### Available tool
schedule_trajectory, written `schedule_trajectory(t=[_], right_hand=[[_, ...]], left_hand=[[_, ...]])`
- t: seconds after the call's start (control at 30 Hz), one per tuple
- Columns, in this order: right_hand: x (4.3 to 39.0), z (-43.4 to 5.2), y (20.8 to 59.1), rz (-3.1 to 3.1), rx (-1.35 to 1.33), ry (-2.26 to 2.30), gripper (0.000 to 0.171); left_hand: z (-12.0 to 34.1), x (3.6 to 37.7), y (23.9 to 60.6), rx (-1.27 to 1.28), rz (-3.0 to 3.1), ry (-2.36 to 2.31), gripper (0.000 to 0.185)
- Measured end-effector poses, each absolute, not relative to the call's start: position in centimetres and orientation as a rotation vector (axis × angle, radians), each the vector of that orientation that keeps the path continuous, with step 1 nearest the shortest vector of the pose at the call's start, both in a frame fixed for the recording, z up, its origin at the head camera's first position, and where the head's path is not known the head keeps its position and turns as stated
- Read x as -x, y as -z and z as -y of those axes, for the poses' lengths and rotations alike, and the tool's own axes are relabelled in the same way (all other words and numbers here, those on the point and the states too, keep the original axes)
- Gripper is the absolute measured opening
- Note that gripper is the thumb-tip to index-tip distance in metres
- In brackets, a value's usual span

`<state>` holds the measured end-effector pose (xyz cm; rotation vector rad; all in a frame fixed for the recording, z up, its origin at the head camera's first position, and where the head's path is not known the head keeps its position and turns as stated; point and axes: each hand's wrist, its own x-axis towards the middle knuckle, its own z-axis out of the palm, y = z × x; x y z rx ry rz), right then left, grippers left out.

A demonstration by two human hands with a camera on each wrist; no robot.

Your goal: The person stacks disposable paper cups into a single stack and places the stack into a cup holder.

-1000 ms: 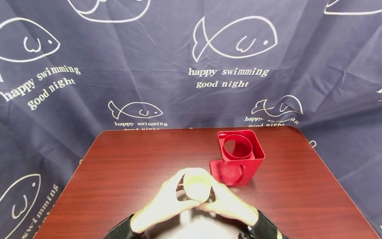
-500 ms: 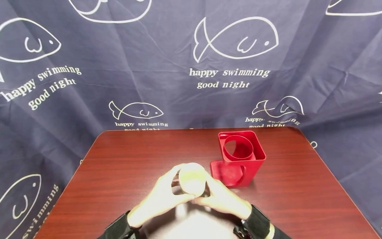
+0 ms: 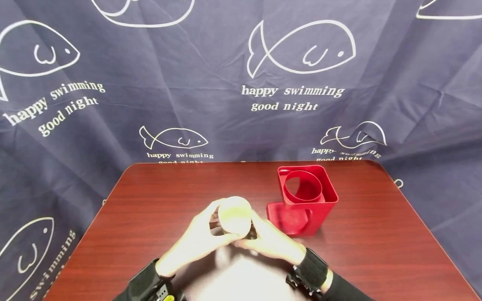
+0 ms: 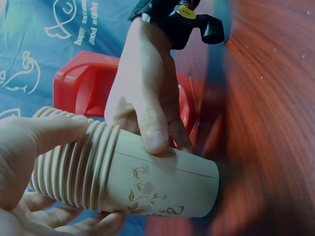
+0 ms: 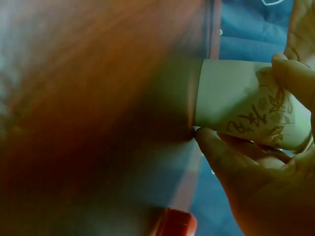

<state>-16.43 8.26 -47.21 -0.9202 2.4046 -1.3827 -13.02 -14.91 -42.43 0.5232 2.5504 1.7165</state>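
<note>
A stack of several nested paper cups (image 4: pixel 147 177), with a brown leaf-and-flower print, is held between both hands above the table. From the head, the round end of the cups (image 3: pixel 235 214) faces up. My left hand (image 3: pixel 197 236) grips the rims, its thumb along one side and its fingers beneath in the left wrist view. On the other side, my right hand (image 3: pixel 269 238) holds the smooth lower body of the bottom cup, thumb (image 4: pixel 155 132) against the wall. In the right wrist view a fingertip (image 5: pixel 204 135) touches near the cup's base.
A red plastic holder (image 3: pixel 320 215), square and open at the top with a round ring inside and a flat foot, stands to the right of the hands. The reddish-brown wooden table (image 3: pixel 169 188) ends at a blue curtain (image 3: pixel 218 75) printed with fish.
Both hands have carried the cup stack a little to the left and farther from the body. The grip looks the same, and the red holder has stayed on the table.
</note>
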Motion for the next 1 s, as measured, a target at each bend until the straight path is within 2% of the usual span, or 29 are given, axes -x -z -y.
schedule_trajectory(t=[0.2,0.43,0.6,1.0], right_hand=[[16.3,-8.3,47.1,-2.431,0.906,1.347,0.083],[14.2,-10.2,45.8,-2.571,0.867,1.167,0.090],[12.2,-12.0,43.8,-2.589,0.802,1.082,0.091],[8.7,-14.1,38.6,-2.813,1.038,0.922,0.067]], left_hand=[[15.1,13.1,42.5,-0.525,-2.551,-1.716,0.081],[15.5,12.4,42.0,-0.605,-2.780,-1.492,0.100],[16.1,11.8,41.1,-0.652,-2.862,-1.405,0.104],[17.0,11.0,39.4,-0.602,-2.946,-1.264,0.107]])
